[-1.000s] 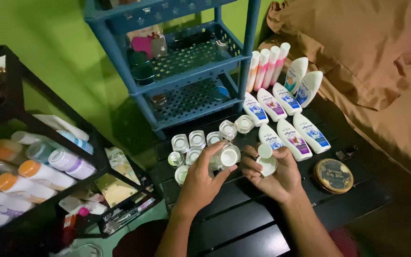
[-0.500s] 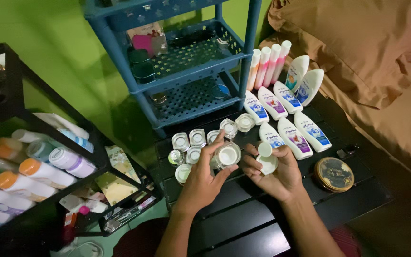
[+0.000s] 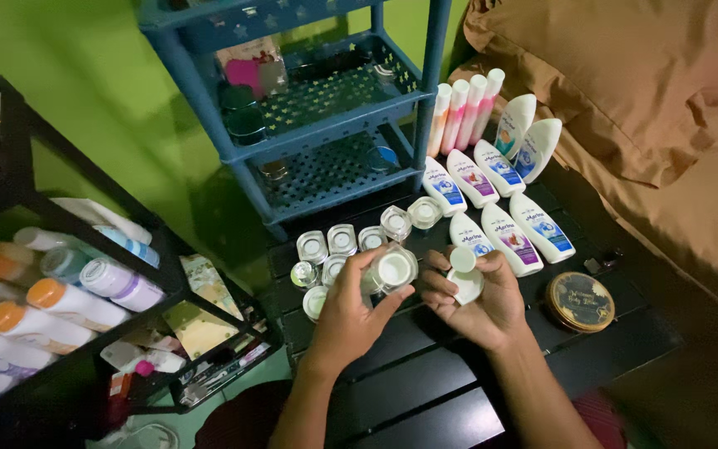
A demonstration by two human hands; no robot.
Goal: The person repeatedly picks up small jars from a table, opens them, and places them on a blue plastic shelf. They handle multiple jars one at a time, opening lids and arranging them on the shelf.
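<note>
Over the dark worktop (image 3: 425, 391), left hand (image 3: 351, 312) grips an open jar (image 3: 392, 269); right hand (image 3: 479, 303) cups its white lid (image 3: 464, 284); keep the jar level.

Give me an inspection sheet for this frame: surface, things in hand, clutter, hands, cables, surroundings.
Surface: black slatted table, near part bare.
Things in hand: open clear jar with white cream; white lid.
Clutter: small clear jars grouped left of the held jar; white bottles lying in rows; pink-white tubes; round dark tin.
Hands: left hand grips the jar; right hand holds the lid, with a smaller white piece at its fingertips.
Cables: nothing seen.
Surroundings: blue shelf rack behind; black rack of bottles at left; green wall; tan bedding at right.
</note>
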